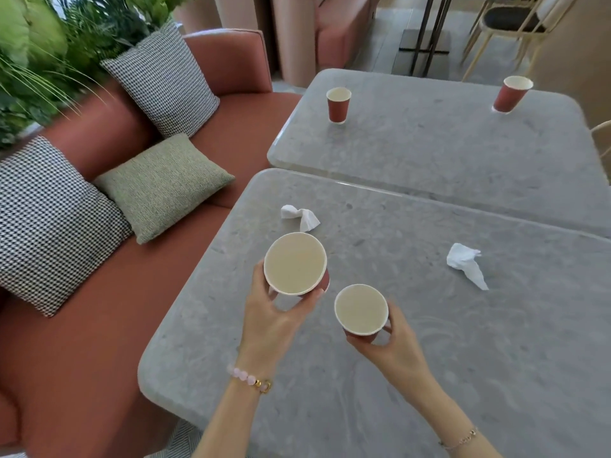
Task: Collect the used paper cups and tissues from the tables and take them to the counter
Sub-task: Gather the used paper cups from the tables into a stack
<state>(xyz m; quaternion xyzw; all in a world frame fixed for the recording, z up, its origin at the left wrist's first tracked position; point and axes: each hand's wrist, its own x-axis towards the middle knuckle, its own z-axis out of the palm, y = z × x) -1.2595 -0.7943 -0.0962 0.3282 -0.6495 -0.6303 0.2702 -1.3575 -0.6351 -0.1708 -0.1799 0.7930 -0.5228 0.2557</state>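
The left hand (274, 315) grips the left cup (295, 263) and the right hand (395, 342) grips the right cup (361, 309), both above the near bench (429, 375). The left tissue (300, 217) and right tissue (466, 264) lie crumpled on it. On the far bench (429, 150) stand the far-left cup (338, 104) and far-right cup (512, 93).

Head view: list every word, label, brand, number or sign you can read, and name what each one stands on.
No text can be read anywhere in this view.
Left cup and right cup: only insides and rims show, no print.
Far cups: plain red sides, no logo visible.
Tissues: blank white.
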